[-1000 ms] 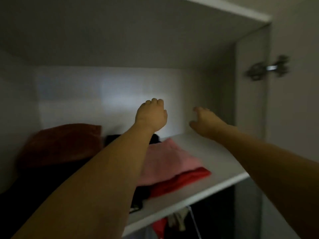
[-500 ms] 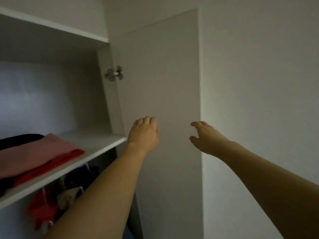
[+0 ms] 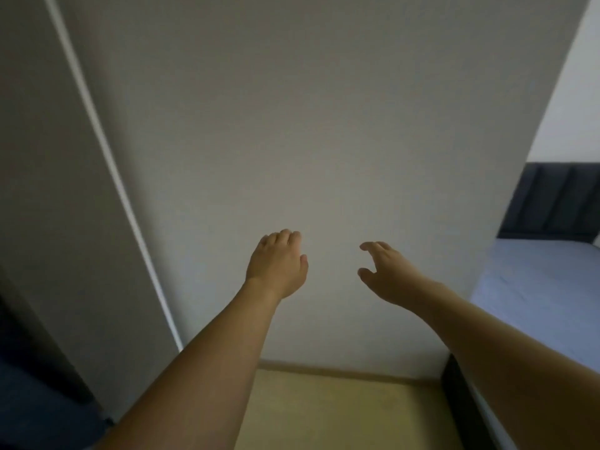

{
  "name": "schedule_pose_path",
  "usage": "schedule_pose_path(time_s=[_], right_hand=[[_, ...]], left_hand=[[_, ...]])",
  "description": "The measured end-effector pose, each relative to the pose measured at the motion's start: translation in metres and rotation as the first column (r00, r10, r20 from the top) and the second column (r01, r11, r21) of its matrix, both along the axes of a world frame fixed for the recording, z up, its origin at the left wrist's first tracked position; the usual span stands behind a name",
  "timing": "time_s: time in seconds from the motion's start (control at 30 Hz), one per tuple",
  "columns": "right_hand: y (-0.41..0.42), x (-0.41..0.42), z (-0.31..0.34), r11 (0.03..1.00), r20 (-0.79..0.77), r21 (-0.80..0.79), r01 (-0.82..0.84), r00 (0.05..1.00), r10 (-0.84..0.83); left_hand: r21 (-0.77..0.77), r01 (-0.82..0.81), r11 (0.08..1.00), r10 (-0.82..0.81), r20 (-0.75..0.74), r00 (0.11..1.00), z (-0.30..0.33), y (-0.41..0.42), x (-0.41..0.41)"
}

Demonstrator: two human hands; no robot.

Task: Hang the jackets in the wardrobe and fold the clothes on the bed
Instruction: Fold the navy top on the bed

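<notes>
Both hands empty: left hand [image 3: 276,264] loosely curled, right hand [image 3: 384,274] spread. Judged between garments; next move: turn toward bed [image 3: 545,287] at three o'clock.

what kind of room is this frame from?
Most likely a bedroom. A bed with a bluish sheet and a dark padded headboard sits at right, and a tall pale panel, probably a wardrobe door, stands at left. Both hands are empty.

You're in a home bedroom: bed [image 3: 539,287] with dark headboard [image 3: 552,203] at right, wardrobe door [image 3: 65,222] at left.
</notes>
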State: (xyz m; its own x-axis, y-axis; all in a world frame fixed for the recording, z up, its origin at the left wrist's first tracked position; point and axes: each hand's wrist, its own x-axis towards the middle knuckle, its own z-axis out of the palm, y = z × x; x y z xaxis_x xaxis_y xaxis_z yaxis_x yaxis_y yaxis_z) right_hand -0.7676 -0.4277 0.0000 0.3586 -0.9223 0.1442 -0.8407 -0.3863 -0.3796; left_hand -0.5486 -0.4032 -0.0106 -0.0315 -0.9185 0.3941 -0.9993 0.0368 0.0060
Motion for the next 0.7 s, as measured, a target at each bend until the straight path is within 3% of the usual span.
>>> schedule_pose_path(time_s=[0.23,0.37,0.5,0.7], right_hand=[[-0.005,-0.179,-0.052,0.980,-0.036,0.093,0.178,0.984,-0.175],[-0.007,-0.293,-0.061,0.951,-0.029,0.150,0.269,0.963,-0.268],[-0.006,-0.412,-0.077,0.943,0.007,0.193,0.272,0.960,-0.278],[-0.011,-0.572,-0.119,0.912,-0.075,0.320,0.255,0.967,-0.244]], left_hand=[[0.135,0.101,0.986,-0.080,-0.157,0.984,-0.061,-0.039,-0.170],[0.183,0.170,0.968,-0.144,-0.151,0.978,-0.077,-0.049,-0.282],[0.192,0.184,0.964,-0.157,-0.146,0.977,-0.095,-0.051,-0.400],[0.311,0.152,0.938,-0.104,-0.166,0.981,-0.139,-0.027,-0.528]])
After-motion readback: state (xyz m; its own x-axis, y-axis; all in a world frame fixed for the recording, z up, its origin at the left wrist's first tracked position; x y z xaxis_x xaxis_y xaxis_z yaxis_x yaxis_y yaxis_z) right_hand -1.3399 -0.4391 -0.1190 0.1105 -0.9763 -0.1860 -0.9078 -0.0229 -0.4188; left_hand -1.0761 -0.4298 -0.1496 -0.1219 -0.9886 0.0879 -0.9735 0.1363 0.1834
